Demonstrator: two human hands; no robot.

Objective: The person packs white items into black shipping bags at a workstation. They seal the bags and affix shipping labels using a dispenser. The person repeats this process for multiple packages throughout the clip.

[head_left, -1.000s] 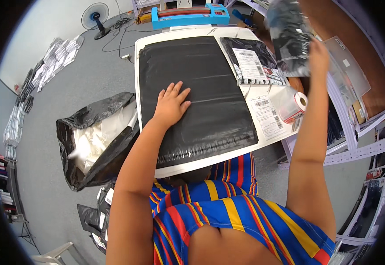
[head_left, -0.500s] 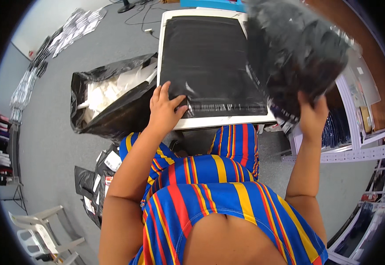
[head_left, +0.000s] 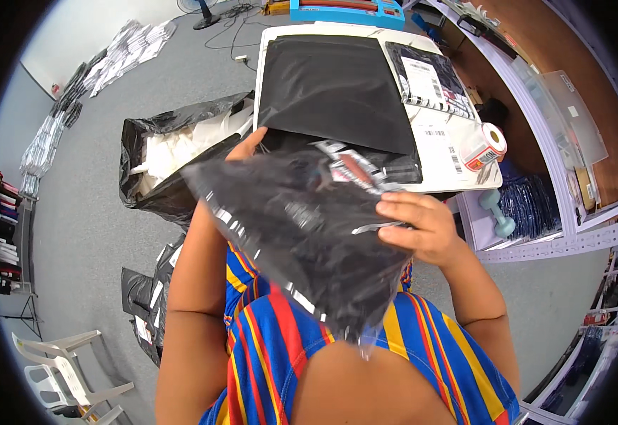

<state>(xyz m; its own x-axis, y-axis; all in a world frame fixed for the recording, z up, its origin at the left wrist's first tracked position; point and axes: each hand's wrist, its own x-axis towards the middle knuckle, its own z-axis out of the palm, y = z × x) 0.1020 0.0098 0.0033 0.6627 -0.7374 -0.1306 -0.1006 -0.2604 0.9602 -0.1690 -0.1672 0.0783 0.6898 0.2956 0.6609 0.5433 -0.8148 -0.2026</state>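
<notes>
A dark folded garment in a clear plastic bag (head_left: 309, 227) is tilted over my lap and the table's near edge. My right hand (head_left: 422, 227) is closed on its right side, fingers over the top. A black mailing bag (head_left: 330, 85) lies flat on the white table; its near edge gapes, the upper layer lifted off the lower one. At that edge's left corner is my left hand (head_left: 246, 146), a fingertip against the bag and the other fingers mostly hidden behind the garment package. It appears to pinch the bag's edge.
On the white table (head_left: 436, 173) are a labelled black parcel (head_left: 429, 78) and a label roll (head_left: 484, 146). A black sack (head_left: 135, 159) with white scraps stands at left, near black parcels (head_left: 139, 290) on the floor. Shelving (head_left: 557, 248) with a dumbbell (head_left: 497, 212) is at right.
My right hand has brought the garment package from the upper right down over my lap. The mailing bag's near edge has opened. The labelled parcel and label roll have come into view.
</notes>
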